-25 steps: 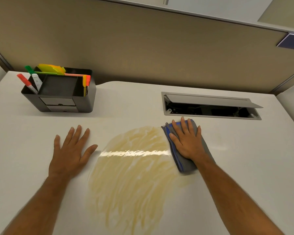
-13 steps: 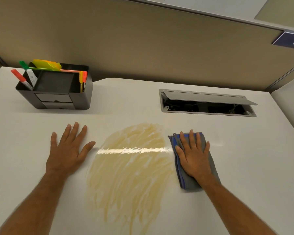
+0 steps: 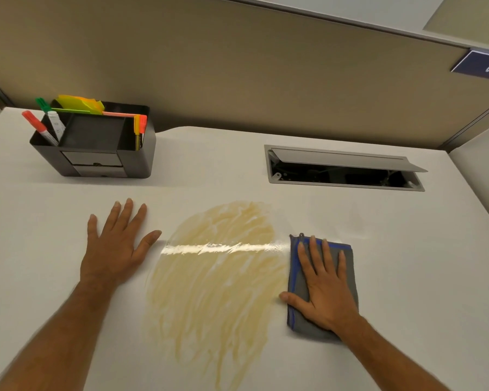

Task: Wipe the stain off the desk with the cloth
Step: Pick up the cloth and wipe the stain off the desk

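I am pressing my right hand (image 3: 326,289), palm flat and fingers spread rather than curled, onto the folded grey microfibre cloth with blue edging (image 3: 295,277), which is lying just beside the right edge of the streaky yellowish liquid stain (image 3: 212,283) on the white desk (image 3: 421,277). My left hand (image 3: 116,246) is lying open and empty on the desk left of the stain, bracing me. To wipe well, I judge I should be keeping even pressure and dragging the cloth leftwards in overlapping passes, gathering liquid inward instead of spreading it. Farther back are sitting a black desk organiser holding coloured markers (image 3: 96,142) and an open grey cable hatch (image 3: 345,170).
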### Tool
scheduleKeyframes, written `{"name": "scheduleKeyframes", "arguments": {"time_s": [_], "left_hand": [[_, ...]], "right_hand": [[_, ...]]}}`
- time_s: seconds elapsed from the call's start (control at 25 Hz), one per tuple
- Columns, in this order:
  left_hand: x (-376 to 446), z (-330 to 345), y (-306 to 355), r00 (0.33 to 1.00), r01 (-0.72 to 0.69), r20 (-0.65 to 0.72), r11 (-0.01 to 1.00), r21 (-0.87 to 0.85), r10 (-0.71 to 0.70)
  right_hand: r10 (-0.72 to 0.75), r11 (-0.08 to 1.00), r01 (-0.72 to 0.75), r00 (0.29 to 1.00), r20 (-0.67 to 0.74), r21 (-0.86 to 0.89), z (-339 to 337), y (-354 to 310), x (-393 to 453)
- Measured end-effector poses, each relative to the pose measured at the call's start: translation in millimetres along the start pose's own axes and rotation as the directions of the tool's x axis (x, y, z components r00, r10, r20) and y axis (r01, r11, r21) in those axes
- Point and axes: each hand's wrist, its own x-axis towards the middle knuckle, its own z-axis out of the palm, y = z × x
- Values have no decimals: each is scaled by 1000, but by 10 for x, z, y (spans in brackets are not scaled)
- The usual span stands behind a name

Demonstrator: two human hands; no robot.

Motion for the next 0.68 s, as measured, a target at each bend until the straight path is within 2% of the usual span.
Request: {"name": "scheduleKeyframes", "arguments": {"time_s": [0.16,0.24,0.48,0.68], "left_hand": [[8,1,2,1000,-1,0,1000,9,1],[9,5,5,1000,3,0,1000,18,-3],[-3,19,21,1000,8,0,999,42,-8],[8,25,8,1000,6,1,998,55,-6]], "right_hand": [[262,964,-261,965,-10,53,150,-356,-217],[330,943,-328,944,-16,64,189,-458,-236],[355,933,-353,935,-21,68,125,-464,85],[319,945,-311,946,-64,103,27,-403,601]]}}
